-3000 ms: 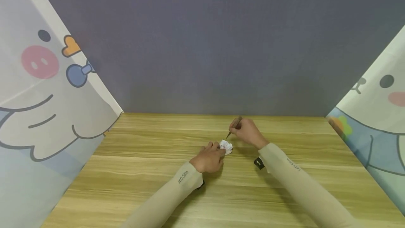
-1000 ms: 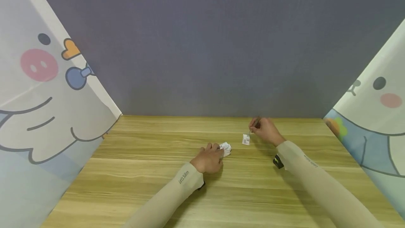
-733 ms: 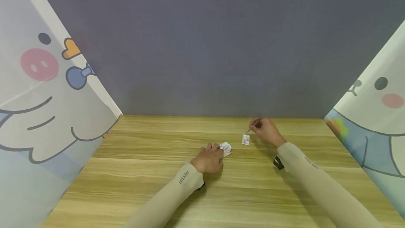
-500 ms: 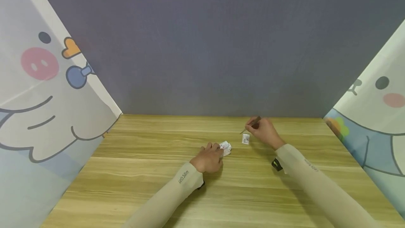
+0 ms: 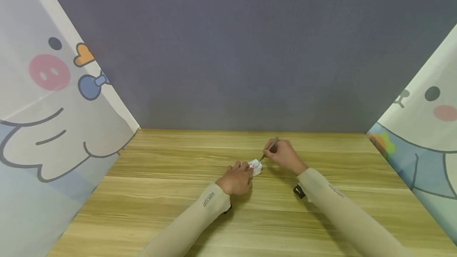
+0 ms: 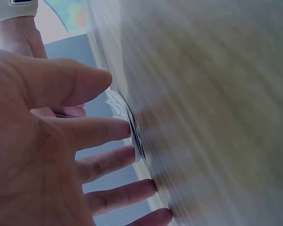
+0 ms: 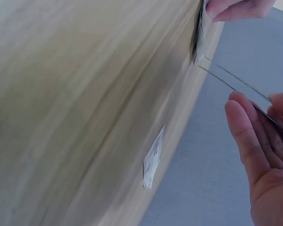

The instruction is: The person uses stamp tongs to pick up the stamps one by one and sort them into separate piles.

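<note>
You cannot read the print on the small white printed slips of paper (image 5: 255,165): too small from the head, edge-on and blurred (image 6: 125,120) at the left wrist. Your left hand (image 5: 235,178) covers part of that pile. The thin metal tweezers (image 7: 236,84) vanish behind your right hand's fingers (image 7: 254,141), the palm cut off by the frame. The light wooden tabletop (image 7: 85,108) smears into blur.

Your head camera looks forward and down from above the light wooden table (image 5: 160,193), taking in both hands from a distance. Each wrist camera sits close beside its palm, looking along the tabletop. All three views share the small stack of white printed paper slips (image 5: 255,165) (image 6: 125,120) (image 7: 200,35).
</note>
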A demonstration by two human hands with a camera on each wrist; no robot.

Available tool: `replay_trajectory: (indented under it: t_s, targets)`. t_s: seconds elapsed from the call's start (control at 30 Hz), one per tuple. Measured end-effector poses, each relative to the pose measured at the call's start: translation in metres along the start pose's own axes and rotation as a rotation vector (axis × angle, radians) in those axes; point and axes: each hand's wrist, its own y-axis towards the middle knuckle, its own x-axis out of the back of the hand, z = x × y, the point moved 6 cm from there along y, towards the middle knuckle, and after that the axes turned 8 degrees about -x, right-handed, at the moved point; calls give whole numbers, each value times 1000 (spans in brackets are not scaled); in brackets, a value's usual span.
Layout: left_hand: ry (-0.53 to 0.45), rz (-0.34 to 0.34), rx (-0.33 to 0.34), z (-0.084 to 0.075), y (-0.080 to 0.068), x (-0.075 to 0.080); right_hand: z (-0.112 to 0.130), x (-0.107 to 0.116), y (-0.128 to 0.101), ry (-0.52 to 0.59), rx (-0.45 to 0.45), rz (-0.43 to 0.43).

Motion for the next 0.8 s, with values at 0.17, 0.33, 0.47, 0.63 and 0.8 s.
replay_trajectory:
  t_s: [0.17, 0.33, 0.47, 0.63, 0.8]
  targets:
    - [1, 3, -1, -1, 0, 0, 1, -5, 1, 4, 9, 15]
    - [16, -5, -4, -2, -1, 1, 7, -7, 1, 41, -6, 37]
    - [22, -9, -2, -2, -1, 1, 13, -9, 1, 86, -9, 51]
    - [27, -9, 11, -3, 0, -1, 15, -10, 0, 99, 2, 44]
    - [37, 1, 15, -3, -1, -2, 18, 0, -2, 39, 21, -38]
